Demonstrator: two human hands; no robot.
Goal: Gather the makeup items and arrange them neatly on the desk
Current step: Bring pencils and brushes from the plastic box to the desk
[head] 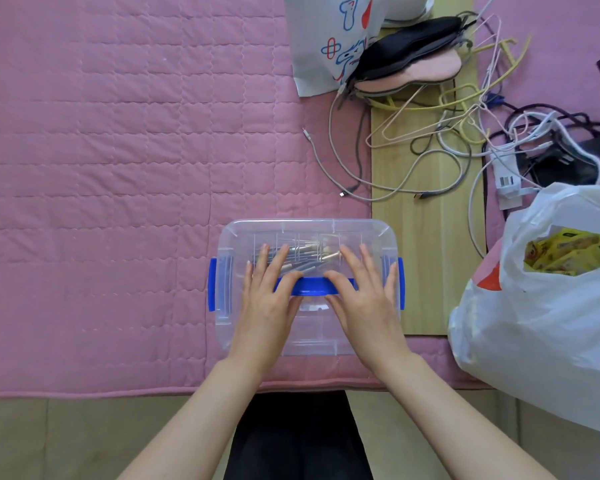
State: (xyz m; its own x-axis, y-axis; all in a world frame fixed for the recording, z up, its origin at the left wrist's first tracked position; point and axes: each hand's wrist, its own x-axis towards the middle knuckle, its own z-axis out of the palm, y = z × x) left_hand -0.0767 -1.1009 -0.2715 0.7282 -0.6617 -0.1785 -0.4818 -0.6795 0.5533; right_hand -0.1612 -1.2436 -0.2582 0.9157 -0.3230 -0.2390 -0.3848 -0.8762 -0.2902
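A clear plastic storage box (pixel 305 228) with blue side latches and a blue handle (pixel 310 286) lies on the pink quilted cover (pixel 118 168), its lid on. Through the lid I see several slim makeup items (pixel 307 254), brushes or pencils with metal ferrules. My left hand (pixel 267 296) lies flat on the left half of the lid, fingers straight and spread. My right hand (pixel 364 296) lies flat on the right half, its thumb touching the blue handle.
A white plastic bag (pixel 541 306) with yellow packets stands at the right. A printed white bag (pixel 329 39), slippers (pixel 409 60), wire hangers (pixel 465 109) and tangled cables (pixel 430 161) crowd a wooden board (pixel 426 254) at the upper right.
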